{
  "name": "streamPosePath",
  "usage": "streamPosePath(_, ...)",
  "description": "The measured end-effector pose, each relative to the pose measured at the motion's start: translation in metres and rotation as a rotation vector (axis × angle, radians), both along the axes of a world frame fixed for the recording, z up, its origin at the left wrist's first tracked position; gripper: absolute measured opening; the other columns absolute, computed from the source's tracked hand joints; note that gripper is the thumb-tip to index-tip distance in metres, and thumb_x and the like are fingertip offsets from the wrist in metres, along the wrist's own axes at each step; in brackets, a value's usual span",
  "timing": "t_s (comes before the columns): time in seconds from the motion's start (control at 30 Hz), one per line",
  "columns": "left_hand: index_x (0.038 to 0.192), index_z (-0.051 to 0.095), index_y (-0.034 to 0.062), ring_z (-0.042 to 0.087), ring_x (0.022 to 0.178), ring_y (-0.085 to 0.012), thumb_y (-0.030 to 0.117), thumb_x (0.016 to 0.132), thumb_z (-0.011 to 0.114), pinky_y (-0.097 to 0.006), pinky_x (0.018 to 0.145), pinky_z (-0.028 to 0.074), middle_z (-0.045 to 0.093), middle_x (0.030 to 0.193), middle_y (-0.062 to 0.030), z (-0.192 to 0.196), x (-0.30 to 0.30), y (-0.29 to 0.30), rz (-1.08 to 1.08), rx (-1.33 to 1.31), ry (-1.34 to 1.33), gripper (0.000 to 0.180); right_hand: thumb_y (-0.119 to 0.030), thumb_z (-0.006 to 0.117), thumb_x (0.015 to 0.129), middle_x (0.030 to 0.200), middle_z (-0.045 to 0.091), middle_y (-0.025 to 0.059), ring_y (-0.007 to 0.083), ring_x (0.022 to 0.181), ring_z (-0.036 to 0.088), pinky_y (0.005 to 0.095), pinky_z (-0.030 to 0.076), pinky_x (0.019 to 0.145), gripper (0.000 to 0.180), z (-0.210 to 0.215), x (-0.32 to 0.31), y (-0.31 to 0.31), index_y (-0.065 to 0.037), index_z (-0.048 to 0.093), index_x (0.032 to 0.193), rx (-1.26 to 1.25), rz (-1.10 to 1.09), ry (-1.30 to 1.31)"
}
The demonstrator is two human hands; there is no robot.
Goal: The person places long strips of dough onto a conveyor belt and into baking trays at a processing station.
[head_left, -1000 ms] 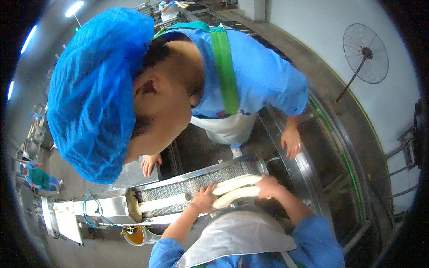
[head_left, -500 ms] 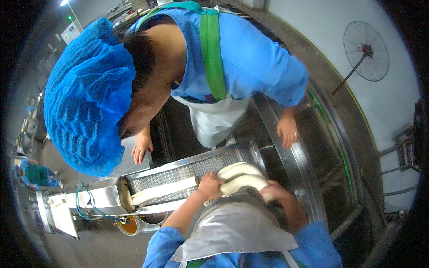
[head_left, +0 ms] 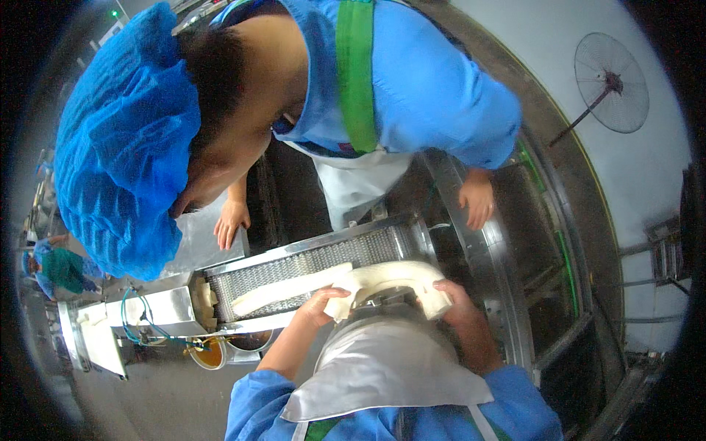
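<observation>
The thick pale strip of dough (head_left: 390, 278) arches between your two hands above the near end of the mesh conveyor (head_left: 309, 268), and a flatter length of it trails away to your left along the belt toward the steel housing. Your left hand (head_left: 323, 303) has its fingers closed around the left end of the arch, where the dough bends down onto the mesh. Your right hand (head_left: 450, 303) grips the right end, fingers wrapped over the top of the strip, just beside the steel side rail (head_left: 485, 294) of the machine. Below your hands hangs your white apron (head_left: 382, 367), with your blue sleeves on either side. Across the conveyor a co-worker in a blue hair net (head_left: 121, 140), blue shirt and green apron strap leans over the line; one of their hands (head_left: 232, 220) rests on the steel plate at the far left of the belt, the other (head_left: 478, 202) on the rail to the right, both well apart from the dough. A small pot of brown liquid (head_left: 209, 353) sits under the housing, and a fan (head_left: 610, 73) hangs on the wall at far right.
</observation>
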State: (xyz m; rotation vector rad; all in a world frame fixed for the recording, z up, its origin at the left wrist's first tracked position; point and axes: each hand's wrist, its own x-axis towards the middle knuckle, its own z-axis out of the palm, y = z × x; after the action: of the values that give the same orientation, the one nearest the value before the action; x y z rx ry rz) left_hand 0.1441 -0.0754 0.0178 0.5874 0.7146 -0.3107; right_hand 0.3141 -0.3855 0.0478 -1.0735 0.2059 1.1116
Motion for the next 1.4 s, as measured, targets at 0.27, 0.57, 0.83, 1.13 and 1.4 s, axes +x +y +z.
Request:
streamPosePath(0.27, 0.116, 0.056, -0.0044, 0.066, 0.09, -0.029, 0.018, 0.082, 0.07, -0.045, 0.074, 0.058, 0.064, 0.105, -0.0168, 0.02, -0.047, 0.011, 0.217, 0.008, 0.037, 0.043, 0.0, 0.06, 0.089, 0.112, 0.066, 0.0185, 0.0228, 0.102, 0.065, 0.0349, 0.049, 0.094, 0.034, 0.014, -0.016, 0.033, 0.005, 0.054, 0.122, 0.017, 0.269, -0.358)
streamPosePath(0.57, 0.121, 0.055, -0.0036, 0.065, 0.088, -0.0231, 0.027, 0.082, 0.07, -0.036, 0.073, 0.055, 0.064, 0.105, -0.0128, 0.028, -0.055, 0.01, 0.172, 0.198, 0.048, 0.052, -0.025, 0.052, 0.098, 0.097, 0.068, 0.0069, 0.0132, 0.086, 0.064, 0.0265, 0.049, 0.078, 0.032, 0.075, -0.022, 0.06, 0.001, 0.061, 0.114, -0.017, 0.254, -0.375)
streamPosePath(0.83, 0.115, 0.058, -0.0039, 0.065, 0.091, -0.0277, 0.019, 0.082, 0.07, -0.042, 0.078, 0.056, 0.064, 0.105, -0.0155, 0.03, -0.037, 0.011, 0.153, 0.217, 0.078, 0.042, -0.028, 0.056, 0.095, 0.092, 0.068, 0.0054, 0.0139, 0.082, 0.064, 0.027, 0.049, 0.074, 0.032, 0.034, -0.014, 0.048, -0.002, 0.064, 0.111, -0.035, 0.23, -0.13)
streamPosePath(1.13, 0.117, 0.059, -0.0026, 0.065, 0.091, -0.0236, 0.022, 0.083, 0.07, -0.036, 0.075, 0.055, 0.065, 0.105, -0.0127, 0.05, 0.013, 0.006, -0.046, 0.283, 0.095, 0.043, -0.008, 0.055, 0.091, 0.115, 0.064, 0.0165, 0.0242, 0.106, 0.063, 0.0343, 0.046, 0.096, 0.029, 0.02, -0.02, 0.006, 0.002, 0.059, 0.118, -0.063, 0.028, -0.144)
streamPosePath(1.4, 0.118, 0.056, -0.0033, 0.066, 0.077, -0.0235, 0.025, 0.076, 0.073, -0.035, 0.065, 0.056, 0.066, 0.094, -0.0127, 0.058, 0.089, -0.029, -0.347, 0.221, 0.068, 0.053, 0.004, 0.063, 0.079, 0.13, 0.055, 0.0136, 0.0282, 0.122, 0.053, 0.0407, 0.039, 0.106, 0.047, 0.085, -0.043, -0.054, -0.004, 0.055, 0.125, -0.191, -0.094, -0.95)
